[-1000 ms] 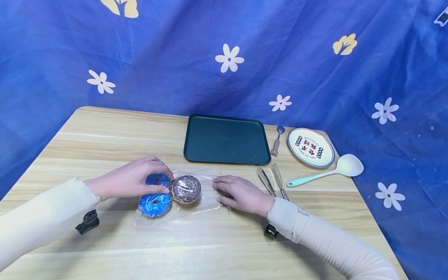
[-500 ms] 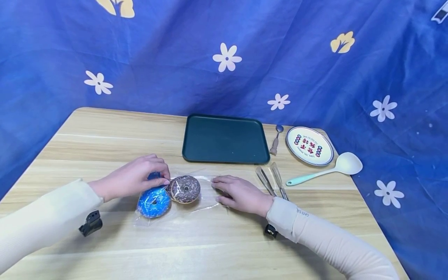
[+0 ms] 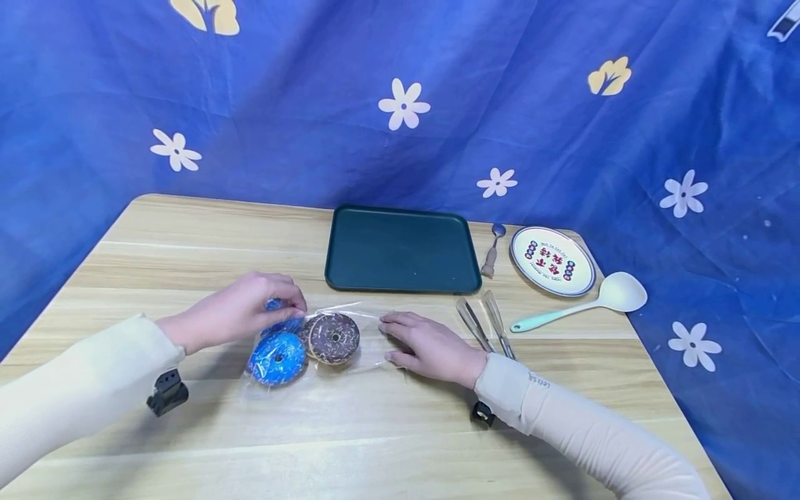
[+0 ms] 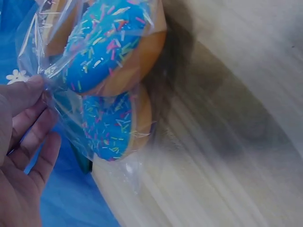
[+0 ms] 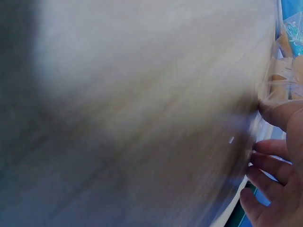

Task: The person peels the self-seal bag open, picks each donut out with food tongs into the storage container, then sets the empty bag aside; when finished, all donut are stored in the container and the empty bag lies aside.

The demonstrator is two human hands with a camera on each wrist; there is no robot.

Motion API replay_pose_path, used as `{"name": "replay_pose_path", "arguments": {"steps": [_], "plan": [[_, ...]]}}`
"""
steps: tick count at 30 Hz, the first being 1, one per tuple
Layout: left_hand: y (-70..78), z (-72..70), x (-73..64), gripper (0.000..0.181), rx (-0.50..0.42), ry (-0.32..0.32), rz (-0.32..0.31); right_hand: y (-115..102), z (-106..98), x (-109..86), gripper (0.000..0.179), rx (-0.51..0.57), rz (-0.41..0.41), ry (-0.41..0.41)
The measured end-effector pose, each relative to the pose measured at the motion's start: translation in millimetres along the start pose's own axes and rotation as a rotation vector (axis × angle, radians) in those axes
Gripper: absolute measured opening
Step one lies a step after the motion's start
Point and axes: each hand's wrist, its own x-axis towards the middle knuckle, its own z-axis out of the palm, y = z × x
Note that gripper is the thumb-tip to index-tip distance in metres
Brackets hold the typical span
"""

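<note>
Doughnuts lie in a clear plastic bag (image 3: 369, 340) on the table. Two have blue icing and sprinkles; the nearer blue doughnut (image 3: 278, 358) shows whole, the farther one partly behind my left hand. A brown doughnut (image 3: 334, 338) with pale flecks lies to their right, and part of another brown one shows behind it. My left hand (image 3: 237, 311) pinches the bag's film between thumb and fingertips above the blue doughnuts, also seen in the left wrist view. At the bag's right end my right hand (image 3: 431, 348) touches the film, thumb and fingers apart.
A dark green tray (image 3: 403, 250) lies behind the bag. To its right are a small spoon (image 3: 494, 251), a patterned plate (image 3: 553, 262), a white ladle with a mint handle (image 3: 584, 303) and metal tongs (image 3: 484, 323). A blue curtain (image 3: 300, 104) hangs behind the table.
My left hand, earlier spread over the blue doughnuts, has drawn its thumb and fingers together on the film. The doughnuts have tilted a little. The right hand has hardly moved.
</note>
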Motion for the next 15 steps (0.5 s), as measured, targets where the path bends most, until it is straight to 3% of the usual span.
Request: {"name": "replay_pose_path", "arguments": {"steps": [7,15], "plan": [[0.5,-5.9,1.7,0.023,0.008,0.003,-0.021,0.9,-0.8,1.3,0.069,0.003,0.027,-0.03],[-0.6,-7.8,2.4,0.024,0.01,0.013,0.001,2.0,-3.9,2.9,0.073,-0.006,0.031,-0.062]]}}
